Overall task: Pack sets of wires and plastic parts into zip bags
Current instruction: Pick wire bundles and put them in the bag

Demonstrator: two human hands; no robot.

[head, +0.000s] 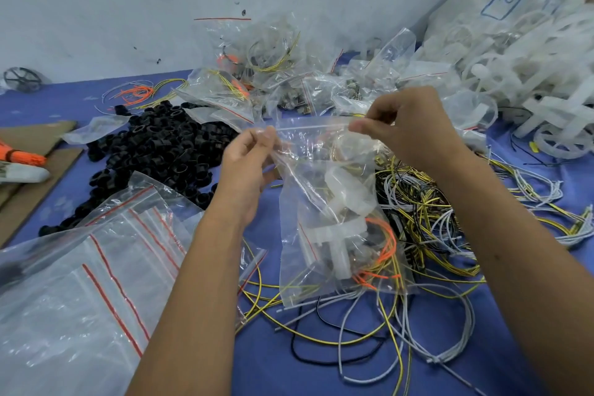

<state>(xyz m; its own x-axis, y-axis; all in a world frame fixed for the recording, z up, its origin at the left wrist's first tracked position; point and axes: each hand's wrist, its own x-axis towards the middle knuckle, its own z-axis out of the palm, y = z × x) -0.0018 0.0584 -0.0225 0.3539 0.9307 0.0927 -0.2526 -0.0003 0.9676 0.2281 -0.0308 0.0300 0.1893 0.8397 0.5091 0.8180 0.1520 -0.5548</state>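
Left hand pinching the left end of the zip bag mouth between thumb and fingertips; right hand pinching the right end of the same mouth, fingers curled over the seal strip. Bag hanging between the two hands, held clear above the blue table, mouth uppermost and stretched roughly level from left to right, body drooping downward toward the wearer. Inside: translucent white plastic parts in the middle, orange wires and yellow strands low on the right. Seal line lying straight along the gap between the two pinches, so its long axis runs hand to hand; judging by that, closing looks like the step in hand, with a slide of fingers along the strip from either end. Neither hand clearly nearer the middle of the seal. Whether already pressed shut anywhere, impossible to tell through the glare. Directly beneath and to the right, a tangle of loose wires; to the left, a heap of black plastic rings and a stack of empty zip bags; farther back, a mound of filled bags.
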